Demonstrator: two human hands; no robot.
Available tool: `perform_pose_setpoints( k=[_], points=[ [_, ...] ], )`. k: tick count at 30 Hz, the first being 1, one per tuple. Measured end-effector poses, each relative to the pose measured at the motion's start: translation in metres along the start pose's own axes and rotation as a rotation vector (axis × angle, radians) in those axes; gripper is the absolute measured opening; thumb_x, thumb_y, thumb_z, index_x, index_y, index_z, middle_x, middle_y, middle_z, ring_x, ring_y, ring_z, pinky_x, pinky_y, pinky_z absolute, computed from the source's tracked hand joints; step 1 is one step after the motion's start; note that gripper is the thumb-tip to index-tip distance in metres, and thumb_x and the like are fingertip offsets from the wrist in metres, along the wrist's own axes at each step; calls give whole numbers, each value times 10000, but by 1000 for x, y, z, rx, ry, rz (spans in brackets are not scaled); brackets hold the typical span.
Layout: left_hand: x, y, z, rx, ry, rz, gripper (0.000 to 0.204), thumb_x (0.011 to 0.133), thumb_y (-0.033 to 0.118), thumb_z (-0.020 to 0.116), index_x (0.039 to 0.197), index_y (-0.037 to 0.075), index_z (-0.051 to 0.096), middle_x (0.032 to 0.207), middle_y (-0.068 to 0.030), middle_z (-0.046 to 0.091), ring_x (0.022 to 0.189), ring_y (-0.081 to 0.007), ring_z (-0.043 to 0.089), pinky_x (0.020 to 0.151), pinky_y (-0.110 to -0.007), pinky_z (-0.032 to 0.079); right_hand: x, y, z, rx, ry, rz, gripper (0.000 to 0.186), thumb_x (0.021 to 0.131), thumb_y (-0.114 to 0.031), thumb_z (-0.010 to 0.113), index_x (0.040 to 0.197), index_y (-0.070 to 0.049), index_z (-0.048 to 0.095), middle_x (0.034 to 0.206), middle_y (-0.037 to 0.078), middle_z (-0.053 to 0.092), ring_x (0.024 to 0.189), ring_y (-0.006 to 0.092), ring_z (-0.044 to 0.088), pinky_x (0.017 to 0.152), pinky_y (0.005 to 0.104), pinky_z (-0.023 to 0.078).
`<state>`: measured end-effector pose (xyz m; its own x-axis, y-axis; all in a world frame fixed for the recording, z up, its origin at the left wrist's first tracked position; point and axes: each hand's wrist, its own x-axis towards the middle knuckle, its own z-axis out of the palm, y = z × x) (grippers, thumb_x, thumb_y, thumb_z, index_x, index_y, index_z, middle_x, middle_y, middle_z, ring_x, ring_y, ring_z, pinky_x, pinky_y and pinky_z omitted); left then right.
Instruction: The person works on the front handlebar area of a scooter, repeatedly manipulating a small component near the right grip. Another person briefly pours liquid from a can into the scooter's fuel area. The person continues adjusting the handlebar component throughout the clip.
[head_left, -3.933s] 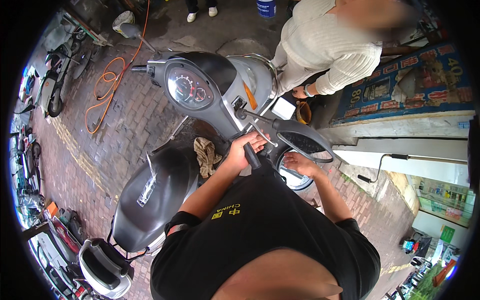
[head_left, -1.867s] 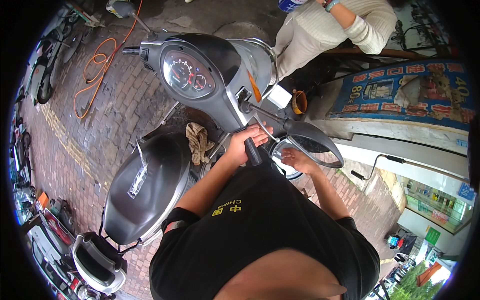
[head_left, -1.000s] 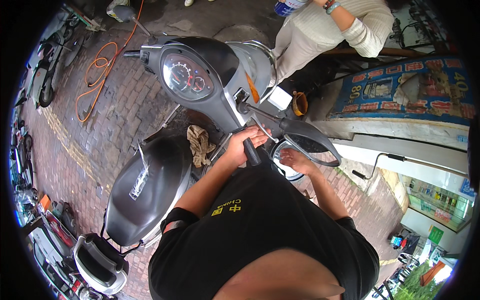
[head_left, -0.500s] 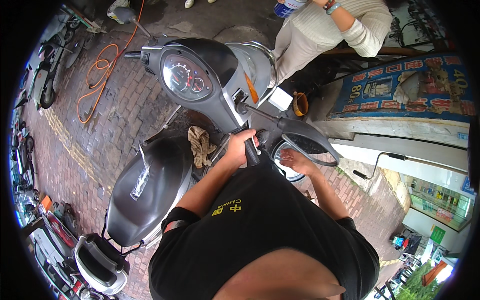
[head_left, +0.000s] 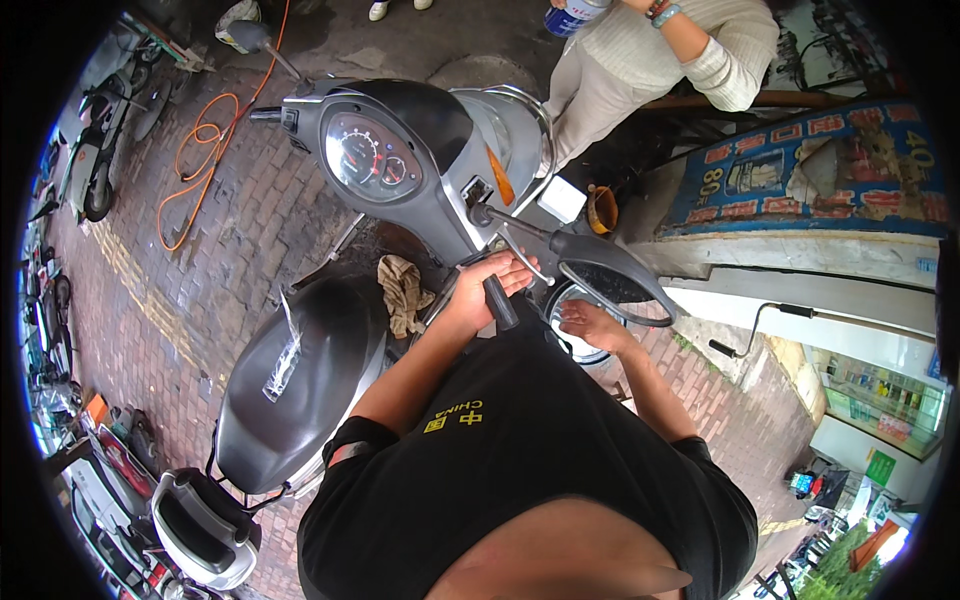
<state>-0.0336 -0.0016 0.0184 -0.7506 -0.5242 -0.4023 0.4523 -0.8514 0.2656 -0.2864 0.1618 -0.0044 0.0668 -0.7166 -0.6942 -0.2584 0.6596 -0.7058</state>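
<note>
A grey-and-black scooter (head_left: 400,110) stands in front of me, its round dial panel (head_left: 365,160) facing up. My left hand (head_left: 490,285) lies against the black handlebar grip (head_left: 501,303), fingers stretched out past it. Beyond those fingers the thin metal brake lever (head_left: 528,254) stands clear of the grip. To the right, my right hand (head_left: 592,325) hangs open and holds nothing, its fingers slightly bent. It is just below the black side mirror (head_left: 615,275), in front of a round white-rimmed thing (head_left: 580,348) that is mostly hidden.
A crumpled beige rag (head_left: 400,290) lies beside the black seat (head_left: 300,380). An orange hose (head_left: 205,160) coils on the brick paving. A person in a light sweater (head_left: 670,50) stands past the scooter's front, holding a blue-and-white can (head_left: 575,15). A blue sign (head_left: 800,165) is at the right.
My left hand's fingers have uncurled from around the grip and lever, and the brake lever now shows swung out from the grip. My right hand has barely moved.
</note>
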Motion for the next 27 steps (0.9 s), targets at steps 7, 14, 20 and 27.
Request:
perform_pose_setpoints(
  k=[7,14,20,27],
  points=[
    [0,-3,0,91,260,59,181,857,176,703,946,22,669,860,-115,678,802,-261,669,779,-391,545,-3,4,-2,1,-3,-3,528,932,-105,715,1390,10,479,1264,157,607,1213,243,580,1049,367,487],
    [-6,2,14,45,175,24,262,849,164,676,1061,12,657,1037,-142,689,996,-266,663,879,-370,515,-5,4,-3,35,4,-25,507,937,-95,707,1382,12,486,1273,164,607,1209,245,587,1051,368,487],
    [0,4,14,-54,-19,48,357,911,155,613,1206,-43,580,1165,-177,666,1172,-304,619,1067,-409,441,-2,4,-2,-8,14,-24,504,935,-118,717,1364,22,494,1277,166,615,1214,248,589,1050,366,484],
    [7,0,-5,-31,-73,68,295,913,154,607,1117,-58,632,1052,-212,695,1028,-357,667,991,-458,498,0,-2,0,7,-6,-26,511,936,-133,717,1367,24,491,1277,167,617,1221,249,587,1046,370,484]
  ],
)
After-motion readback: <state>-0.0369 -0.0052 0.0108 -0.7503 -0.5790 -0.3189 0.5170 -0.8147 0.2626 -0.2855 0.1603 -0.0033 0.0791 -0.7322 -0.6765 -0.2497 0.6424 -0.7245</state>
